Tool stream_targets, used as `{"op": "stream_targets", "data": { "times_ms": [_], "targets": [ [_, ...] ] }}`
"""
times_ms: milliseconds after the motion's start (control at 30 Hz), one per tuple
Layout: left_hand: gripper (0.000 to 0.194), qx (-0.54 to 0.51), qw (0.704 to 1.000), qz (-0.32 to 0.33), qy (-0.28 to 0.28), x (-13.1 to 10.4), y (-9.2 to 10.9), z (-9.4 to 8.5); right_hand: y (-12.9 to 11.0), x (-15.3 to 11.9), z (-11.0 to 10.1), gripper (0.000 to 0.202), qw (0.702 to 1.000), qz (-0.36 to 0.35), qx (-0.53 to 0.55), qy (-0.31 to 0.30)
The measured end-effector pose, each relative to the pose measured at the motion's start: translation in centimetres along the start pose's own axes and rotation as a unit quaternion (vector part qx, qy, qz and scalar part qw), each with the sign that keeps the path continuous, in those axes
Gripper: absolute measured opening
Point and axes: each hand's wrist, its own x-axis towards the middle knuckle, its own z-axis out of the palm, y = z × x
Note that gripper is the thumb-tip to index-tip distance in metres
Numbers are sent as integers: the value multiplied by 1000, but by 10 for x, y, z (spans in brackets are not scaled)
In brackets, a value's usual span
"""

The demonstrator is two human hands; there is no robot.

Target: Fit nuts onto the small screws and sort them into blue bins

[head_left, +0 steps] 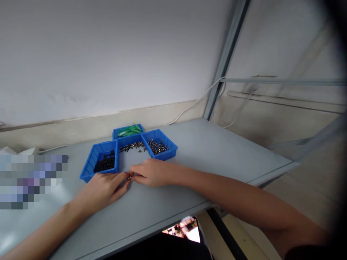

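My left hand (107, 187) and my right hand (150, 173) meet over the grey table, fingertips nearly touching. Between them is a small shiny metal piece (128, 178), pinched by thumb and finger of each hand; its exact kind is too small to make out. Just beyond my left hand stands a blue bin (86, 167) with small black parts (105, 162). Past my right hand, another blue bin (169, 154) holds small metal parts (157, 146). Loose black and metal pieces (137, 145) lie between the two bins.
A third blue bin (115, 134) with green plastic pieces (131, 130) sits behind, near the wall. A metal post (217, 90) rises at the table's far right corner, with a white cable (189, 107) beside it. A lit phone screen (187, 229) shows below the front edge.
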Motion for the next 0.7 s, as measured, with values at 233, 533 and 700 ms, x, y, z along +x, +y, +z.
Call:
{"op": "stream_targets", "data": {
  "times_ms": [233, 533, 700],
  "targets": [
    [23, -1, 1000, -3, -1, 0, 0, 0, 2, 0, 2, 19, 1000, 1, -1, -1],
    [23, 0, 1000, -1, -4, 1, -1, 0, -1, 0, 0, 18, 1000, 12, 1, -8],
    [24, -4, 1000, 2, -2, 1, 0, -1, 0, -1, -1, 19, 1000, 1, -1, -5]
  ]
}}
